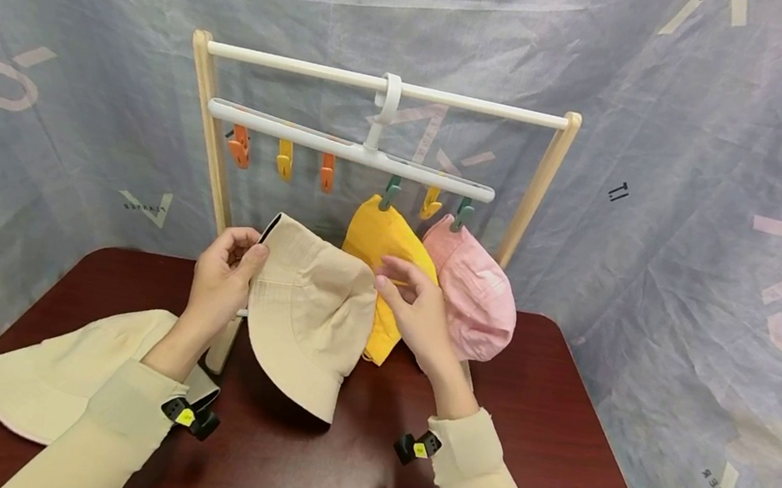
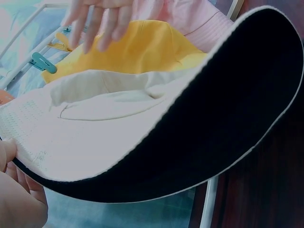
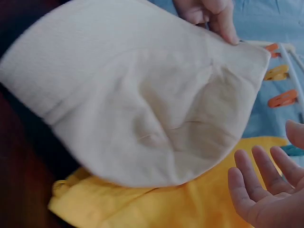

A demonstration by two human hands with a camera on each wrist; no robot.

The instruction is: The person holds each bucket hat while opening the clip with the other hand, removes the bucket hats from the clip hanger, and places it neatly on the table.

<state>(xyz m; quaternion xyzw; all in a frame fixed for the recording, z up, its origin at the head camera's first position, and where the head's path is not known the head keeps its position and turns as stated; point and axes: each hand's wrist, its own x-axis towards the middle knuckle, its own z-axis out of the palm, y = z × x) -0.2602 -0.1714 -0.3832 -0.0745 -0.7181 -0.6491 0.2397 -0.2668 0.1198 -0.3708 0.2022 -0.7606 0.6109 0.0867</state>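
Note:
A cream bucket hat [image 1: 311, 308] with a black lining hangs in the air before the rack. My left hand [image 1: 223, 274] pinches its brim edge between thumb and fingers, and the black inside [image 2: 228, 104] shows in the left wrist view. Beside the crown, my right hand [image 1: 419, 311] is spread with nothing in it; the right wrist view shows its fingers [image 3: 251, 178] apart from the cloth. Behind it, a yellow hat [image 1: 392, 236] hangs from a green clip [image 1: 390, 193]. Another green clip [image 1: 462, 216] holds a pink hat [image 1: 470, 294].
A white clip hanger [image 1: 287, 128] hangs on a wood-framed rack [image 1: 539, 190]. Orange clips [image 1: 327, 173] and yellow clips [image 1: 285, 160] dangle from it without hats. A second cream hat [image 1: 61, 372] lies at the left of the dark red table [image 1: 324, 487], partly behind my left forearm.

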